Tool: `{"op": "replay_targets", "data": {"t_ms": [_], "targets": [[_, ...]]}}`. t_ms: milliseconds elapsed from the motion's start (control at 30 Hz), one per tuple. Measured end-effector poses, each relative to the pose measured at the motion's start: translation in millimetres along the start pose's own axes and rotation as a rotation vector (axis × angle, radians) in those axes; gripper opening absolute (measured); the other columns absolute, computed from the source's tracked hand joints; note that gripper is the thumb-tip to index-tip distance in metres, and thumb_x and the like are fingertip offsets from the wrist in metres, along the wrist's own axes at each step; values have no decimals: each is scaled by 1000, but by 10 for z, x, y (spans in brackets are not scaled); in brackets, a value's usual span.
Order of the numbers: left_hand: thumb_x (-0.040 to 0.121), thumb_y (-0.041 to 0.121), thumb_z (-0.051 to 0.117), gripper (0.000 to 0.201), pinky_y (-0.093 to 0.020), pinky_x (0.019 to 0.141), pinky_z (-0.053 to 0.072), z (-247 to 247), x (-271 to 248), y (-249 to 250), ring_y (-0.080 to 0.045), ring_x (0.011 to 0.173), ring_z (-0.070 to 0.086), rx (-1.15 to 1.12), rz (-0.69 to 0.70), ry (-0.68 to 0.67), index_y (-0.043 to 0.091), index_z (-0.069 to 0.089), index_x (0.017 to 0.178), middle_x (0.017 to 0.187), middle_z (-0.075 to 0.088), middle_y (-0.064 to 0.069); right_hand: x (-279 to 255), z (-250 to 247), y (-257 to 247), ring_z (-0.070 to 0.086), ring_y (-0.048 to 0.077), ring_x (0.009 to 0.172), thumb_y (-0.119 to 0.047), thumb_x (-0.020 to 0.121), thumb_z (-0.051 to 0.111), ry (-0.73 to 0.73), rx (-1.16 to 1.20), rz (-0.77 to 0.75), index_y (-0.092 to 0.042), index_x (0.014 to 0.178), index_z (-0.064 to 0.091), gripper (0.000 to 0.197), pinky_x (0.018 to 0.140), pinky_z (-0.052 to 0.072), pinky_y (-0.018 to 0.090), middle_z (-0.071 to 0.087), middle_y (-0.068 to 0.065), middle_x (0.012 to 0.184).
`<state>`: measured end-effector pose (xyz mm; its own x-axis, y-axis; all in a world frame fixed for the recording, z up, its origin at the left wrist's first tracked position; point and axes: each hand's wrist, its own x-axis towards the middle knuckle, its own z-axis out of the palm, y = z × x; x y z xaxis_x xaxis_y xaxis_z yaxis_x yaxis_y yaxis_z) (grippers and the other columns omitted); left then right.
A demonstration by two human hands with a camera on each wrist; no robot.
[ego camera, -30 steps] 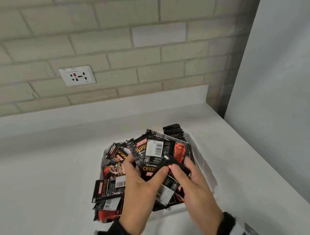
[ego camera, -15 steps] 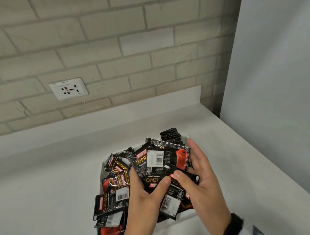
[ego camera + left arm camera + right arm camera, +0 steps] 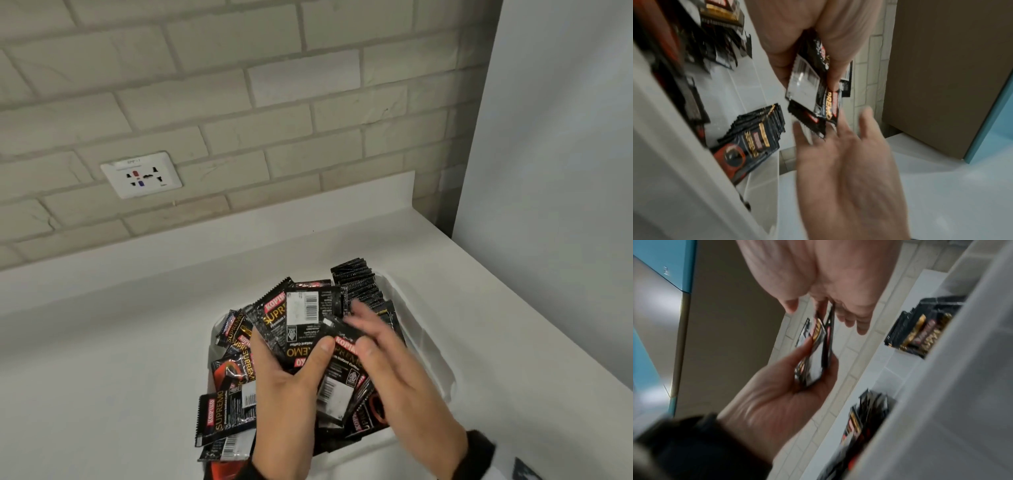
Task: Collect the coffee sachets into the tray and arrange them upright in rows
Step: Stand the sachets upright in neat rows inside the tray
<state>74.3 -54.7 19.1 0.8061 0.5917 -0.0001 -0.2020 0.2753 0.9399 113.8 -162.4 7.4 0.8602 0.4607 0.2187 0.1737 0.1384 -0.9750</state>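
Note:
A white plastic tray (image 3: 432,346) stands on the counter, heaped with black coffee sachets (image 3: 228,406), several spilling over its left side. A short row of upright sachets (image 3: 356,285) stands in its back right corner, also visible in the wrist views (image 3: 756,126) (image 3: 920,331). My left hand (image 3: 291,383) grips a fanned bundle of sachets (image 3: 301,318) above the tray, thumb across the front. My right hand (image 3: 400,377) is blurred, its fingers straight, touching the right side of the bundle (image 3: 809,91). In the right wrist view the bundle (image 3: 816,363) sits in the left palm (image 3: 781,394).
The white counter (image 3: 102,359) runs to a brick wall with a power socket (image 3: 141,174). A grey panel (image 3: 548,171) closes off the right side, close to the tray.
My right hand's fingers have straightened and slid up along the bundle's right side. The left hand keeps its grip. The view has drifted down and left.

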Motion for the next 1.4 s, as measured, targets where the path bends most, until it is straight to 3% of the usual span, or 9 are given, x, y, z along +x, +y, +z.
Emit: {"op": "replay_targets", "data": {"t_ms": [167, 300, 500, 700, 867, 1067, 1133, 1267, 1400], "targets": [[72, 8, 65, 58, -44, 86, 54, -29, 5, 64, -17, 98, 67, 88, -13, -120, 29, 45, 123, 107, 70, 3, 159, -46, -168, 30, -15, 127, -73, 76, 38, 19, 25, 22, -50, 134, 22, 65, 106, 31, 13, 30, -34, 137], [78, 21, 61, 42, -47, 96, 47, -16, -50, 70, -14, 105, 65, 140, -75, -181, 36, 52, 117, 111, 69, 7, 170, 104, -202, 14, -38, 112, -51, 81, 33, -161, -15, 46, -44, 135, 6, 60, 89, 18, -10, 14, -46, 127], [76, 28, 57, 34, -50, 93, 48, -125, -40, 104, -17, 101, 66, 110, -148, -184, 37, 57, 110, 109, 70, 3, 181, -34, -200, 44, -18, 114, -48, 80, 56, -12, 116, 31, -51, 127, 26, 56, 89, 41, 4, 35, -31, 133], [96, 31, 39, 27, -40, 105, 40, -32, -104, 141, 4, 117, 48, 216, -134, -165, 49, 54, 110, 121, 52, 34, 95, 224, -142, 38, -22, 117, -10, 95, 44, -214, 66, 25, -41, 138, 5, 65, 94, 31, 1, 38, -37, 127], [84, 46, 52, 29, -45, 101, 42, -37, -111, 157, -8, 118, 54, 254, -112, -176, 58, 52, 111, 123, 60, 18, 132, 159, -117, 48, -11, 116, -23, 92, 49, -52, 208, 18, -41, 139, 12, 62, 100, 39, 14, 43, -19, 135], [97, 29, 33, 33, 0, 78, 37, -8, -180, 230, 39, 78, 40, 320, -100, -306, 55, 54, 93, 78, 46, 59, 94, 215, -128, 56, -4, 109, -5, 94, 43, -103, 171, -21, -29, 121, 45, 36, 86, 42, 7, 63, -18, 114], [95, 35, 40, 39, -12, 87, 37, -7, -162, 209, 34, 82, 45, 302, -150, -270, 64, 56, 75, 82, 53, 51, 103, 205, -120, 57, -5, 107, -7, 94, 44, -90, 135, -13, -31, 116, 48, 33, 86, 42, 7, 65, -17, 110], [69, 57, 47, 35, -49, 103, 39, -44, -138, 130, -14, 118, 55, 246, -83, -234, 57, 57, 102, 125, 58, 6, 99, 228, -97, 57, -3, 107, -7, 94, 46, -82, 38, -33, -29, 115, 51, 31, 90, 42, 11, 65, -16, 111], [67, 56, 50, 45, -49, 105, 37, -90, -111, 70, -18, 122, 52, 212, -30, -193, 49, 59, 110, 129, 55, 1, 121, 221, -121, 59, -2, 105, -2, 93, 48, -93, 23, -37, -26, 112, 53, 31, 87, 43, 9, 66, -14, 106]]}}
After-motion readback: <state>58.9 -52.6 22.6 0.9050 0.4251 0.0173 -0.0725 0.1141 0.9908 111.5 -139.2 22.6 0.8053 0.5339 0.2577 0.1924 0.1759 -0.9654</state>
